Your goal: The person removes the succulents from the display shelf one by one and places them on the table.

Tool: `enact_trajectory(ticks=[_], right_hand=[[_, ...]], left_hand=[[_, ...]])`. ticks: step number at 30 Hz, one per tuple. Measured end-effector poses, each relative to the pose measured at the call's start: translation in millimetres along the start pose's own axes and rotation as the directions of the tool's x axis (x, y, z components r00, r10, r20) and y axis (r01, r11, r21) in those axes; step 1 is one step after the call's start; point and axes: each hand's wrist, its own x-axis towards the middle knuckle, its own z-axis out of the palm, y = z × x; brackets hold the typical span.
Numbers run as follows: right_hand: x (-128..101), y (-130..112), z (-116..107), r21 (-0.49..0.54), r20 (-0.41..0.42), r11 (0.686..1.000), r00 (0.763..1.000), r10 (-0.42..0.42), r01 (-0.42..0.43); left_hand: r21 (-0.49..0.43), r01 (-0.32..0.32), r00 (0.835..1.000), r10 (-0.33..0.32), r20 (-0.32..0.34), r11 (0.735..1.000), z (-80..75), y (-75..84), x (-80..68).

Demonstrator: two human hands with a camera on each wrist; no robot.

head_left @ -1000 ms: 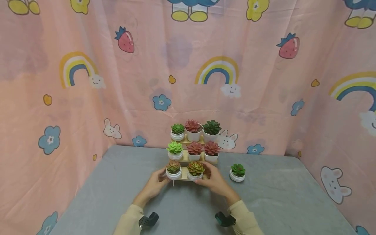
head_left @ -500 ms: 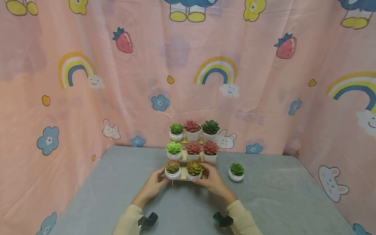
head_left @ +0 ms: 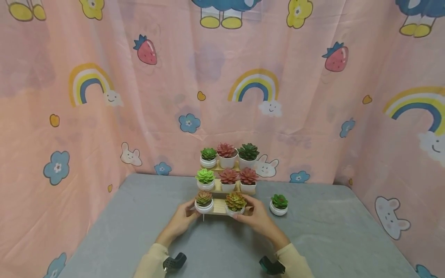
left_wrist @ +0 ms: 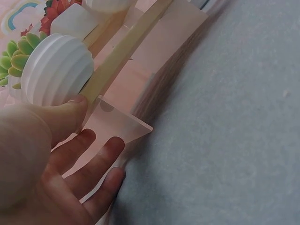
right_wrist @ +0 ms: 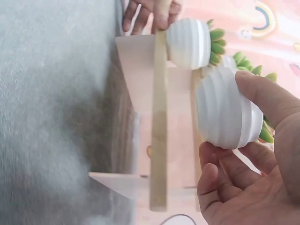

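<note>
A three-tier plant stand with wooden boards (head_left: 219, 207) carries small potted succulents. My right hand (head_left: 260, 219) grips a white ribbed pot with a yellow-red succulent (head_left: 236, 201) at the lowest tier's right. In the right wrist view, thumb and fingers span this white pot (right_wrist: 222, 110), with a gap between it and the lowest board (right_wrist: 159, 136). My left hand (head_left: 180, 219) holds that board's left end, thumb beside another white pot (left_wrist: 58, 70) with a brownish succulent. Its other fingers lie near the clear side support (left_wrist: 122, 124) in the left wrist view.
A green succulent in a white pot (head_left: 279, 204) stands apart on the grey table (head_left: 320, 224), right of the stand. Red succulents (head_left: 228, 177) and green ones fill the upper tiers. Behind hangs a pink printed curtain (head_left: 167, 92).
My right hand has shifted slightly right with the yellow-red succulent, widening the space between the two lowest-tier pots. The left hand keeps its place at the board's end.
</note>
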Motion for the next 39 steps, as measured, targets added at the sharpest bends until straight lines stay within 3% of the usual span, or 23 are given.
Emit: enact_trajectory(ticks=[8,14,24,31,39], right_hand=[[-17.3,-8.5,-17.0,-0.058,-0.025,0.998,0.999,-0.041,0.039],[-25.8,-14.5,-25.8,-0.079,-0.071,0.997,0.997,0.016,-0.022],[-35.9,-16.4,-61.0,-0.069,-0.112,0.997,0.992,-0.052,0.044],[-38.5,-10.7,-77.3,-0.096,-0.194,0.991,0.975,-0.106,0.088],[-36.3,-4.8,-91.0,-0.102,-0.256,0.993,0.963,-0.090,0.066]], left_hand=[[-0.004,0.017,1.000,-0.017,-0.024,1.000,0.1,0.0,-0.4],[-0.004,0.024,0.999,-0.024,-0.024,1.000,-0.1,-7.3,-3.6],[0.000,0.018,1.000,-0.018,-0.024,1.000,3.2,-9.5,-5.5],[0.003,0.002,1.000,-0.002,-0.019,1.000,3.1,-6.9,-3.2],[0.013,-0.014,1.000,0.014,-0.001,1.000,1.5,-4.1,-0.6]])
